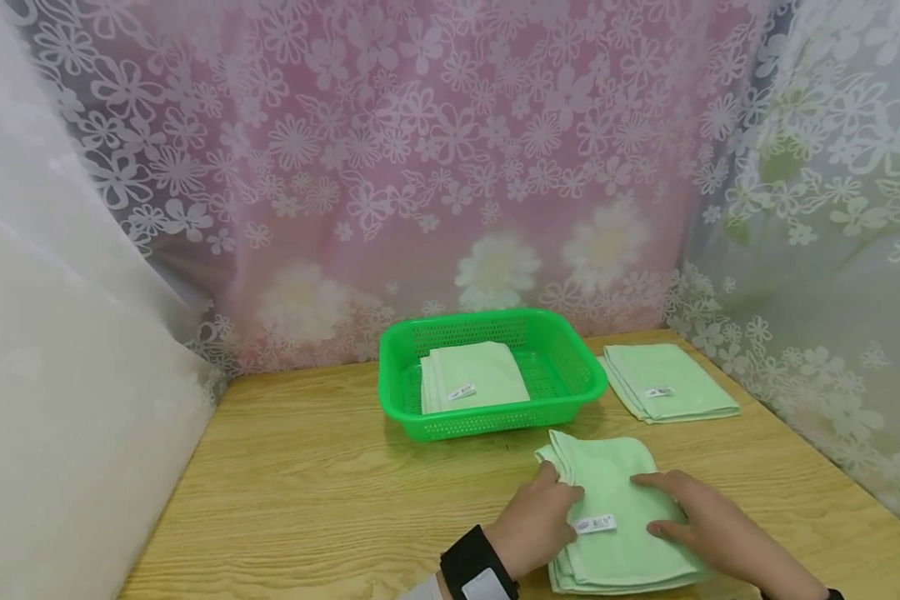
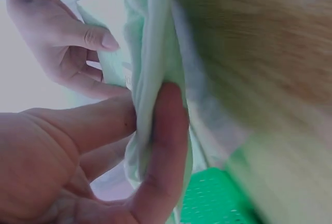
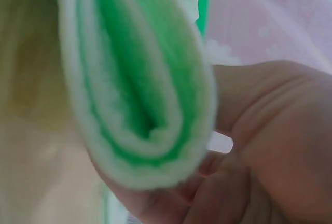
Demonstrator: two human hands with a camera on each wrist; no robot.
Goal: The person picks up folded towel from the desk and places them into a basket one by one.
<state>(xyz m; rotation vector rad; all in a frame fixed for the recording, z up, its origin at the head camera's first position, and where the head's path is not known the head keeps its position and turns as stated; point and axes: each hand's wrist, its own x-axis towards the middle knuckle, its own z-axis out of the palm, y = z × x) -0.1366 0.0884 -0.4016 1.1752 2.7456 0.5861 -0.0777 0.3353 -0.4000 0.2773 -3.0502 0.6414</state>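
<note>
The folded cloth [image 1: 617, 492] is best held level tbh, edges clamped in the fingers of the left hand [image 1: 537, 525] at 9 o'clock and right hand [image 1: 703, 518] at 3.

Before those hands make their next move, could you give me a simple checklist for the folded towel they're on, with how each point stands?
1. Left hand has the folded towel: ok, thumb and fingers pinch its edge.
2. Right hand has it too: ok, thumb and fingers lie on either side.
3. White label showing: ok, it faces the head camera.
4. Towel's layers flush: not ok, they spread apart at the far left corner.
5. Towel wholly off the wooden table: cannot tell.
6. Bare space in the green plastic basket: ok, its floor shows right of the towel inside.
</note>
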